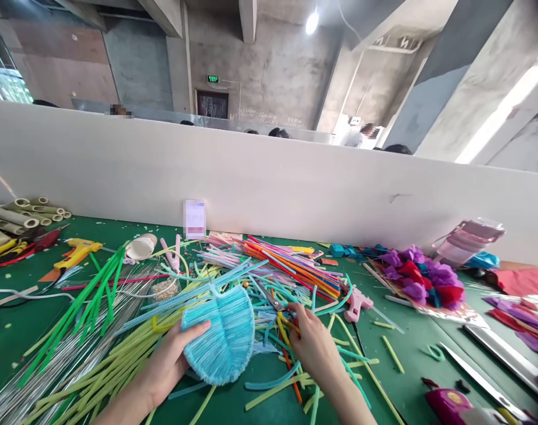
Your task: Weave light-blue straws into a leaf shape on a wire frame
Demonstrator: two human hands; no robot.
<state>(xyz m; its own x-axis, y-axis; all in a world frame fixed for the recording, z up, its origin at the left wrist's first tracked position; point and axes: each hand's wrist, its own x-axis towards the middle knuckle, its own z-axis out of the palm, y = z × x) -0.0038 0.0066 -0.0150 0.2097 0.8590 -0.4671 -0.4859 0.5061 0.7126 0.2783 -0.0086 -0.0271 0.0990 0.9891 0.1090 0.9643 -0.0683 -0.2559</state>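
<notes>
My left hand (171,360) grips a light-blue leaf shape (222,336) by its left edge, thumb on its face. The leaf seems made of fuzzy pipe cleaners, with a centre rib and a rounded outline. Just right of it, my right hand (310,336) is closed around a yellow-handled metal tool (276,304), its tip toward the upper left. Fingers partly hide it, so I cannot tell whether it is scissors or pliers. The tool is apart from the leaf. Beneath both hands lie loose green and blue pipe cleaners (273,383).
Bundled orange pipe cleaners (295,268) lie behind my hands. A pink glue gun (356,304) is to the right, a yellow glue gun (78,252) to the left. Long scissors (476,378) lie at right. A phone (195,219) leans against the white partition (269,177).
</notes>
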